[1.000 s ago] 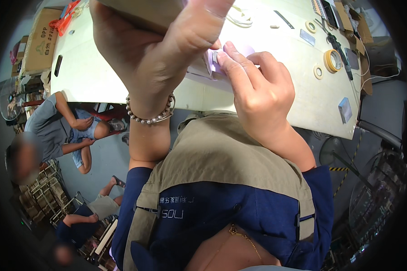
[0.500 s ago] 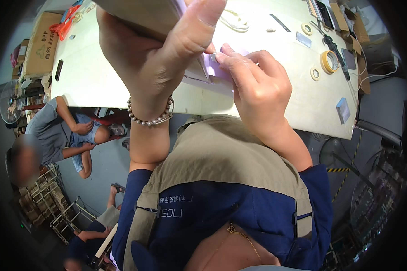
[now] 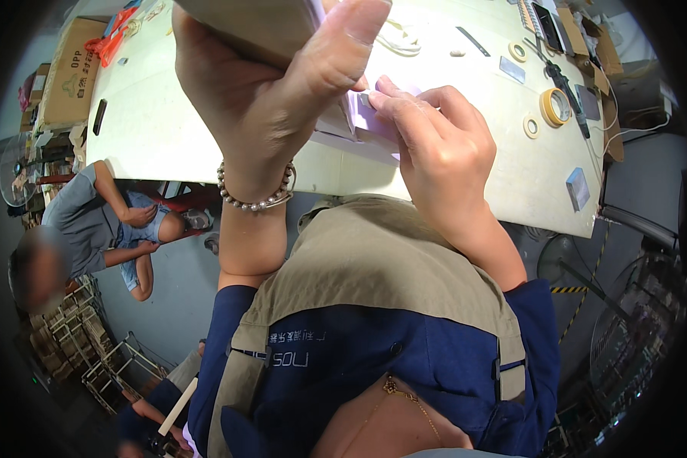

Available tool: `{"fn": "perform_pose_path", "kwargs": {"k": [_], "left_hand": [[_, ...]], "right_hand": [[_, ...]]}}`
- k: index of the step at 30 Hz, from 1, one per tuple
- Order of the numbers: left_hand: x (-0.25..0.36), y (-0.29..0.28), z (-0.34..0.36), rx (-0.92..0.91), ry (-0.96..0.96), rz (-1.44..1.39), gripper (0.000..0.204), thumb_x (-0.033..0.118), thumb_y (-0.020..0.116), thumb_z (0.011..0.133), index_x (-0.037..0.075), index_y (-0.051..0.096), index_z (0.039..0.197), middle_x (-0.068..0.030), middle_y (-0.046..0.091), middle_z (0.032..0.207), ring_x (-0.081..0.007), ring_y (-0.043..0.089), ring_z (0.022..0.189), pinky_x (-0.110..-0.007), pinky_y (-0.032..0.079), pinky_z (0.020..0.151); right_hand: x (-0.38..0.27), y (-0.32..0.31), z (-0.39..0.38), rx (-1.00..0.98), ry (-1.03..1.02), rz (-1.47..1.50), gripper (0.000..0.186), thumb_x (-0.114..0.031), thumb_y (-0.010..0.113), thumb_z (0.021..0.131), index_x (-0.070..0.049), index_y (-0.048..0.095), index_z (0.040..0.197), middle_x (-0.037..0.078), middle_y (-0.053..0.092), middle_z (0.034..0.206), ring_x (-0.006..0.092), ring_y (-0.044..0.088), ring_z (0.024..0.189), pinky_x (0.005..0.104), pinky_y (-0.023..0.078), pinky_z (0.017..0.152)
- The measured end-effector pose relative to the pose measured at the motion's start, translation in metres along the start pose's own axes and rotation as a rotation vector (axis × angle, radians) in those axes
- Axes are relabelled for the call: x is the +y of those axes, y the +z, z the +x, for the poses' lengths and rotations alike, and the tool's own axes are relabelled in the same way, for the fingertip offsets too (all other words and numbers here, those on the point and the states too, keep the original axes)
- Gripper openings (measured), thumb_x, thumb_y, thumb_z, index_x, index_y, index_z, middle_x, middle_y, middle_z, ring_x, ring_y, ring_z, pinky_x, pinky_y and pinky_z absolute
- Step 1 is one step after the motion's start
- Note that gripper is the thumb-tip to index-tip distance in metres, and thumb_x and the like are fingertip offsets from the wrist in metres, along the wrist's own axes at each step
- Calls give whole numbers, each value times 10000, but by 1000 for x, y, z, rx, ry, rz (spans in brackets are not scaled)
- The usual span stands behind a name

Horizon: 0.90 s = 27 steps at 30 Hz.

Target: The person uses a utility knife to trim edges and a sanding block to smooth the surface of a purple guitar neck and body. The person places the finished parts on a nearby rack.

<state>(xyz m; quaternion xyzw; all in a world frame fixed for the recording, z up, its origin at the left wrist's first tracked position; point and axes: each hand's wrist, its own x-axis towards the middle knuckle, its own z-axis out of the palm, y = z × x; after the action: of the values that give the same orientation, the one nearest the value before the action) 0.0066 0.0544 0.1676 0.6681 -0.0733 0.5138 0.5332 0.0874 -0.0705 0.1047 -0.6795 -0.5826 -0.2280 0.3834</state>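
Observation:
My left hand [image 3: 256, 107], with a beaded bracelet at its wrist, is closed round a large pale object. Its greyish-beige upper side [image 3: 248, 30] runs off the top of the picture, and a lilac panel [image 3: 374, 128] shows at its lower right. What kind of thing it is, I cannot tell. Beside that panel, my right hand [image 3: 446, 141] is pinched, thumb and forefinger together at a small whitish piece [image 3: 365, 98] against the lilac surface. The left fingers behind the object are mostly hidden.
On the white table [image 3: 511, 168] are a yellow tape roll [image 3: 555, 106], smaller pale rolls, a black-handled tool [image 3: 565, 88] and a small blue-grey box [image 3: 578, 189]. A cardboard box [image 3: 70, 72] stands at left. A seated person [image 3: 91, 221] is beyond the table's left front edge.
My left hand and the object have shifted slightly right. The right fingertips stay at the lilac panel, with the hand barely moved. A person at lower left has changed position.

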Motion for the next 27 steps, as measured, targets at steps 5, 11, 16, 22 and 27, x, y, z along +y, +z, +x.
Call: {"fn": "perform_pose_path", "kwargs": {"k": [5,11,16,22,27], "left_hand": [[0,1,-1,2,16,7,231,60,566,827,-39,473,1015,-91,502,585,-155,499,445,-276,450,421],[-2,-5,-1,-5,19,2,237,51,569,822,-37,472,1020,-87,507,592,-155,507,452,-276,453,418],[-1,-4,-4,93,-34,63,283,69,593,799,-38,477,1034,-104,537,619,-159,536,483,-267,481,446],[1,-13,2,204,-12,117,232,83,499,825,-15,472,1033,-78,483,575,-158,465,432,-275,421,415],[-12,-12,22,290,-18,213,399,105,599,763,-49,398,1072,-70,483,520,-147,505,420,-238,446,401]], "right_hand": [[-5,5,2,30,-30,-70,195,-66,638,560,-51,659,754,51,677,812,138,523,603,258,375,473],[-6,-2,2,-27,-42,-39,198,-49,631,560,-51,658,757,45,675,806,139,513,592,257,376,472],[0,-9,0,-19,114,171,151,-9,654,622,-37,653,770,44,658,758,160,516,576,249,412,492],[82,10,-51,-24,882,562,121,-93,505,893,0,515,970,81,658,782,121,582,639,242,455,582],[221,79,-99,-165,893,151,215,-159,669,760,-65,611,944,97,616,908,236,600,817,328,461,726]]}}
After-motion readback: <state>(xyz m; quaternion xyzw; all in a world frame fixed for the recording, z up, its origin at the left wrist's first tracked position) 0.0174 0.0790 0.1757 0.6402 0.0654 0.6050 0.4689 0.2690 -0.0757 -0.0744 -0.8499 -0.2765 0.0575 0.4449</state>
